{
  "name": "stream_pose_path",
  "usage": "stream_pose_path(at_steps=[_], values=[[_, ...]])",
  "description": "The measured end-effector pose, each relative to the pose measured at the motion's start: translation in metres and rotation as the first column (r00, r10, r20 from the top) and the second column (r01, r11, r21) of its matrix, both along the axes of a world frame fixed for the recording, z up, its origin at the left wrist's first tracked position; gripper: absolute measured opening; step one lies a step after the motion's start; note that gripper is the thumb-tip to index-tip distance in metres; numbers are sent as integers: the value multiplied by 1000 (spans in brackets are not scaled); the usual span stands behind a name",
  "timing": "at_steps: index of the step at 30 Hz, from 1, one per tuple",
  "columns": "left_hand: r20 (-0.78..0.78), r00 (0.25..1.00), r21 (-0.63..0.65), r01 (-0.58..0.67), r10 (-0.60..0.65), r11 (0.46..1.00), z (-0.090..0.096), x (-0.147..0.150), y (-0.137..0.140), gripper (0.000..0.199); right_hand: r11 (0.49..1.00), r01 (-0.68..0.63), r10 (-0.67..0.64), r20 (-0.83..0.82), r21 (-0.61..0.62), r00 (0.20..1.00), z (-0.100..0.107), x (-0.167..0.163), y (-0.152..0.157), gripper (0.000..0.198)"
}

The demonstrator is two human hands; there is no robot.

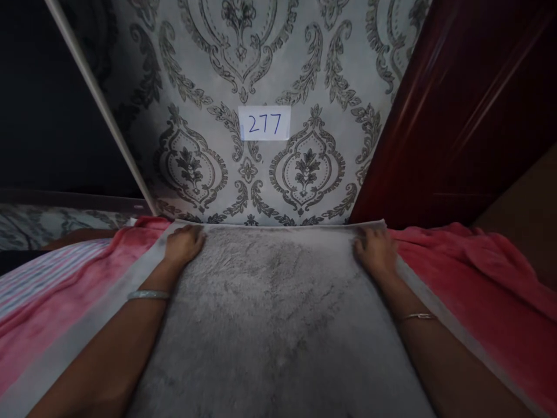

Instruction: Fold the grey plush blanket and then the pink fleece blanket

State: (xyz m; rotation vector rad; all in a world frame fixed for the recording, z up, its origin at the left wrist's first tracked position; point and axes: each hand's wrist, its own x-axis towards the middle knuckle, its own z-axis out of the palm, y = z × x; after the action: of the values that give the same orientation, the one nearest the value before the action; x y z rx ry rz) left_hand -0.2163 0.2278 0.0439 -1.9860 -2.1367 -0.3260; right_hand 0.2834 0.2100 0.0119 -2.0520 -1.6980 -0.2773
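Observation:
A grey plush sheet (270,313) with pale borders lies spread in front of me, its far edge against the wall. My left hand (183,245) is at its far left corner, fingers curled down onto the fabric. At the far right corner, my right hand (375,249) has its fingers bent over the sheet's edge and is slightly blurred. Both hands look closed on the fabric, though the undersides of the fingers are hidden. The sheet's near end runs out of view between my forearms.
Red plush bedding (474,290) lies on the right, and a pink blanket (73,290) with striped cloth (52,267) on the left. Behind stand a patterned wall (256,64) with a paper marked 277 (264,123), a dark red wooden panel (444,116) and a dark screen-like panel (52,104).

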Motion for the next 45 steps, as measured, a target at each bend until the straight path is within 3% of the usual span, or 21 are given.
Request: stream_pose_path(at_steps=[2,4,6,7,10,13,19,23,26,28,30,32,34,35,38,39,43,45], values=[[17,967,-21,253,-253,967,-2,23,1,51,965,-261,263,64,-37,963,1,-27,-3,53],[44,892,-108,453,-451,885,-7,49,2,56,866,-476,493,98,-153,865,-4,-52,-5,57],[78,852,-200,522,-517,829,-13,69,1,61,798,-545,584,105,-256,805,-11,-67,-6,61],[94,854,-231,518,-511,824,-16,73,1,63,799,-528,574,105,-288,812,-14,-68,-5,61],[113,906,-242,423,-407,873,-21,65,3,61,878,-348,400,105,-330,910,-18,-50,1,60],[125,947,-215,317,-296,924,-21,37,8,59,912,-210,258,94,-353,962,-17,-20,8,60],[124,943,-204,327,-307,923,-20,-4,10,57,938,-153,193,102,-312,976,-22,20,12,58],[5,998,-147,56,-56,988,-15,-20,2,56,946,-173,205,92,-273,974,-21,36,12,54],[-32,993,-129,-120,117,984,-11,-22,-2,58,972,-115,136,92,-207,986,-10,25,9,49],[-41,991,-128,-128,124,983,-10,-18,-1,59,986,-128,137,88,-102,987,-1,-2,2,48],[-21,998,-169,-70,67,983,-11,-13,2,59,959,-285,285,92,-11,954,5,-40,-9,53],[35,999,-236,-3,12,972,-12,-12,4,59,840,-539,543,106,-62,833,6,-82,-22,60],[98,995,-275,34,-7,961,-13,-14,6,59,716,-670,690,51,-199,722,5,-119,-34,64],[123,992,-282,44,-9,959,-14,-16,6,59,676,-683,713,10,-275,702,6,-135,-38,66],[167,986,-283,72,-25,956,-14,-23,6,57,648,-642,679,-71,-410,731,17,-184,-42,68],[172,985,-282,80,-31,956,-14,-24,6,56,644,-644,679,-79,-413,730,23,-204,-42,68],[173,982,-277,116,-69,954,-14,-28,6,55,492,-811,816,-157,-316,557,37,-296,-39,64],[163,984,-276,122,-79,953,-16,-29,6,54,477,-824,822,-176,-306,542,32,-330,-36,63]])
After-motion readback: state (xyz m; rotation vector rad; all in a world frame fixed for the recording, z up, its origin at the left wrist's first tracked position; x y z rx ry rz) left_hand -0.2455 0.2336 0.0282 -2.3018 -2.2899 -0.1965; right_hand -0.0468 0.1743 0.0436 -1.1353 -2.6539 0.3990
